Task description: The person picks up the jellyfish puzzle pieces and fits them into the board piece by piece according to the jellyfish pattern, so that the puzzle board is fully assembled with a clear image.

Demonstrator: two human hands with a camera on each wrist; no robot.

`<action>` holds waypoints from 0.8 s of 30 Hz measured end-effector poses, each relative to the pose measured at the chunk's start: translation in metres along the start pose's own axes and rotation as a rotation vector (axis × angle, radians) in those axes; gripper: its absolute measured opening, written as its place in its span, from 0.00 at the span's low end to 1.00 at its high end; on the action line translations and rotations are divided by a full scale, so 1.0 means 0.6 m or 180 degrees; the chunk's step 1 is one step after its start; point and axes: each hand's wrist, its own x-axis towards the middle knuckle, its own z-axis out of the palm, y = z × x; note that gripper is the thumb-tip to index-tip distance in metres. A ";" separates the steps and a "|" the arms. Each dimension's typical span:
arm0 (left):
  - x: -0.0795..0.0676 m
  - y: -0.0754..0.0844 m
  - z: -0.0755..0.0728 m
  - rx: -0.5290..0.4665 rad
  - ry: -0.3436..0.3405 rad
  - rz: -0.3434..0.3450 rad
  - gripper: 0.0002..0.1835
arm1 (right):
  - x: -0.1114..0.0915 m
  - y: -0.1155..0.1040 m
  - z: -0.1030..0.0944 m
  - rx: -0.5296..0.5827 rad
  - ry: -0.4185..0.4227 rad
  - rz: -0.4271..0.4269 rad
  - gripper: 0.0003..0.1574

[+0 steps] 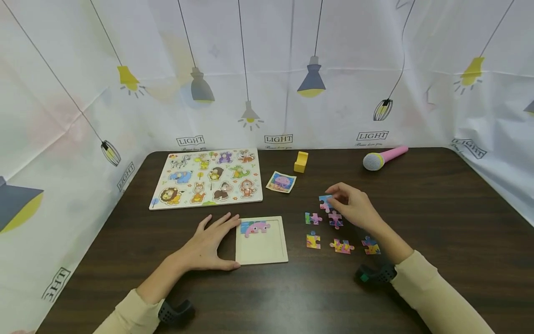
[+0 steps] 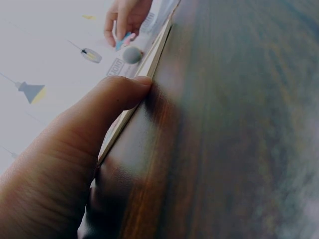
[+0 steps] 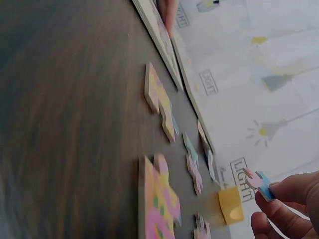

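Observation:
My right hand point(image 1: 352, 204) pinches a blue and pink jigsaw piece point(image 3: 259, 185) between thumb and fingers, raised off the tabletop in the right wrist view. Below it in the head view lie loose jigsaw pieces, among them a pink and purple one point(image 1: 335, 220) and a green and pink one point(image 1: 313, 218). My left hand point(image 1: 208, 246) is spread along the left side of a square wooden puzzle tray point(image 1: 267, 253), thumb at the near corner and fingertips at the far one. Joined pieces point(image 1: 255, 227) with a pink figure fill the tray's upper left.
An animal puzzle board point(image 1: 208, 178) lies at the back left. Beside it are a small picture card point(image 1: 281, 182) and a yellow block point(image 1: 301, 162). A pink toy microphone point(image 1: 384, 157) rests at the back right. More loose pieces point(image 1: 342, 246) lie nearer me.

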 end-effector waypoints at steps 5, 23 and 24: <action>0.000 -0.001 -0.002 0.0011 0.0008 -0.0009 0.54 | 0.005 -0.019 0.017 0.0136 -0.0043 -0.0038 0.11; 0.000 0.000 -0.002 0.0020 -0.0027 0.0013 0.53 | 0.019 -0.089 0.086 0.0482 -0.0268 -0.0192 0.06; 0.000 0.001 -0.002 0.0024 -0.0027 0.0013 0.53 | 0.020 -0.091 0.091 0.0478 -0.0273 -0.0206 0.06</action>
